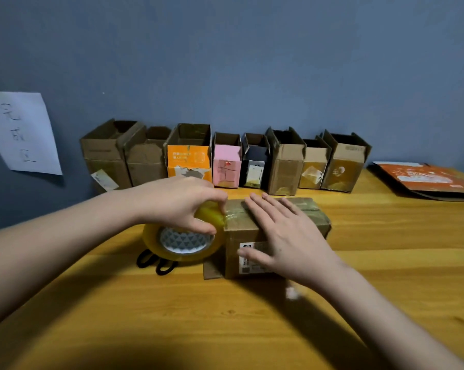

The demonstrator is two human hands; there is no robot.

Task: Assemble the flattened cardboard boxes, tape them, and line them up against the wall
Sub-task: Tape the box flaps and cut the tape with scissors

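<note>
- Pressing flat on the brown box [276, 231], my right hand [287, 236] lies over its top and front face, fingers straight and spread, thumb down on the white label on the front.
- My left hand [183, 206] is just left of the box; its fingers curl round the roll of clear tape [184, 240] and pinch it at the upper rim.
- The roll touches the left edge of the box, and a strip of tape runs from it along the top seam of the box.
- The box stands on the wooden table [252, 329], near the middle, with one small flap sticking out at its lower left corner.
- Under the roll, left of the box, I see the black handles of scissors [156, 264]; the blades are hidden.
- Behind the box, a row of eight open boxes [225, 161] stands against the blue wall [252, 62]: brown ones, one orange, one pink, one dark.
- Far right of the box, near the wall, flattened cardboard [428, 180] with orange print lies on the table.
- High to the left of the box, a white paper sheet [22, 132] with handwriting hangs on the wall.
</note>
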